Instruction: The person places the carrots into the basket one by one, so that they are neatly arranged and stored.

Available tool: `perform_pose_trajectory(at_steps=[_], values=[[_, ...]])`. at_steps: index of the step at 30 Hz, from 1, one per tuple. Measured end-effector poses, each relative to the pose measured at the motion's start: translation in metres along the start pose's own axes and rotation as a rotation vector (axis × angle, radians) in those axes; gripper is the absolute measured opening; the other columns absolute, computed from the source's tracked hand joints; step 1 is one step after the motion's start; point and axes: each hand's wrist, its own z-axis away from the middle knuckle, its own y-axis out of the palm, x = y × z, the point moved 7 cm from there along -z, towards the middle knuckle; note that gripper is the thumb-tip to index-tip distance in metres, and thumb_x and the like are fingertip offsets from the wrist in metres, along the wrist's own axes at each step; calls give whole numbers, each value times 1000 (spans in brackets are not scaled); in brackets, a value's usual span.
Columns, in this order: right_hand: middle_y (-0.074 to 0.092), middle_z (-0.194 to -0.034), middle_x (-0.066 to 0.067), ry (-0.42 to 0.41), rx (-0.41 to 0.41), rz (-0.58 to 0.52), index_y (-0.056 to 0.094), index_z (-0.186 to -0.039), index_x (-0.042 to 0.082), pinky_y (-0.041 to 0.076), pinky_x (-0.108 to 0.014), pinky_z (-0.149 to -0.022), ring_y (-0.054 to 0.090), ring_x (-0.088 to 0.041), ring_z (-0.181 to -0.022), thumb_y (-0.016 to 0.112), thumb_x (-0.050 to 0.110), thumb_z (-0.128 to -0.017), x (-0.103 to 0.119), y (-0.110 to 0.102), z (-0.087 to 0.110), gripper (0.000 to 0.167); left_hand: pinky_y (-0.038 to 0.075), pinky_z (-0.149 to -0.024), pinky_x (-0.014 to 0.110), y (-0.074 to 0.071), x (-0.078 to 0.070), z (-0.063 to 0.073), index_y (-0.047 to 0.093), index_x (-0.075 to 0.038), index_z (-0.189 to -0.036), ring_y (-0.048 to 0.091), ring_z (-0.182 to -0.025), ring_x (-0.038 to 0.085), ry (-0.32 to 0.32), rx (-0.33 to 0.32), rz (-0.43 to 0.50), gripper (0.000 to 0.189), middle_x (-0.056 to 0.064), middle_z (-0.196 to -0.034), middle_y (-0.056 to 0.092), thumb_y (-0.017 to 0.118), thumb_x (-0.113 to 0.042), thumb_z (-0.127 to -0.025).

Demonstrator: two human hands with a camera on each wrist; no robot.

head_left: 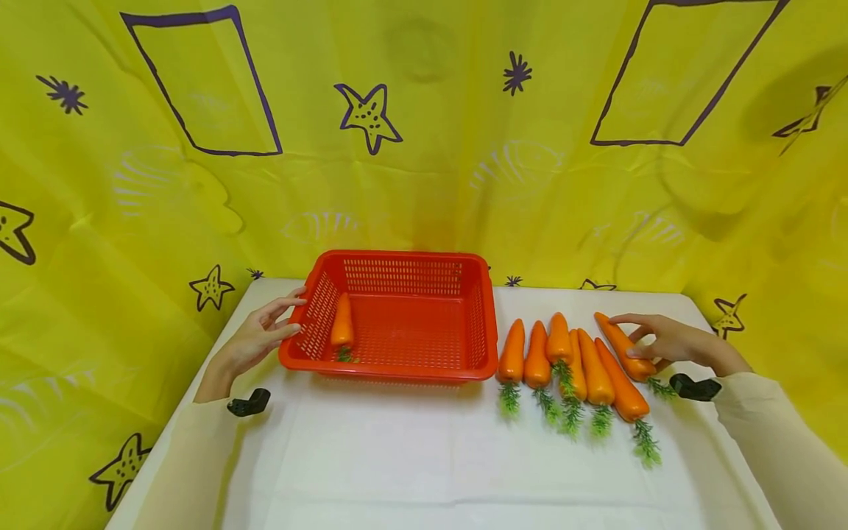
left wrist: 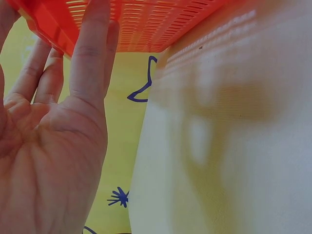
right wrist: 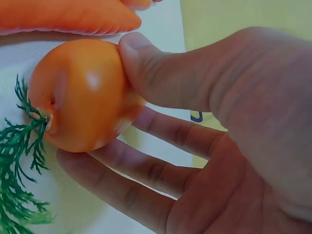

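Note:
My right hand [head_left: 669, 340] holds the rightmost orange carrot [head_left: 619, 342]. In the right wrist view the thumb [right wrist: 139, 58] presses one side of this carrot [right wrist: 83, 97], and the fingers lie along the other. Its green leafy top [right wrist: 24, 146] hangs free of the hand. Beside it on the table lie several more carrots [head_left: 596, 372]. At the left, my left hand [head_left: 255, 338] has its fairly straight fingers at the left rim of a red plastic basket [head_left: 397, 373]. One carrot [head_left: 342, 322] lies inside, near the basket's left wall.
A white cloth [head_left: 411, 456] covers the table. Yellow patterned curtain [head_left: 424, 184] encloses the back and both sides, right behind the basket. The leftmost loose carrot [head_left: 511, 353] lies close to the basket's right wall.

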Motion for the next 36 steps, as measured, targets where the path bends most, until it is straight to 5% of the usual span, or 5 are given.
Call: perform_pose_trajectory(at_steps=[19, 31, 36], values=[[43, -134, -48, -12, -1, 35, 32, -155, -5, 62, -41, -68, 65, -29, -93, 70, 9, -97, 1, 0, 0, 71, 50, -104, 26, 1, -1, 1, 46, 5, -145, 46, -138, 6, -1, -3, 14, 44, 9, -172, 12, 56, 5, -102], [48, -130, -43, 4, 18, 96, 39, -153, -2, 62, -41, -65, 65, -26, -82, 70, 11, -96, 4, -1, 5, 66, 51, -102, 27, 2, 0, -1, 47, 3, -145, 39, -146, 22, -28, -14, -35, 45, 8, -172, 16, 59, 3, -102], [50, -129, -41, -31, -1, 88, 41, -152, -2, 63, -40, -66, 66, -28, -84, 72, 11, -95, 13, -10, 13, 66, 51, -103, 28, 0, 0, 1, 48, 4, -144, 16, -154, 40, -25, -27, -29, 44, 5, -171, 18, 59, 4, -101]])
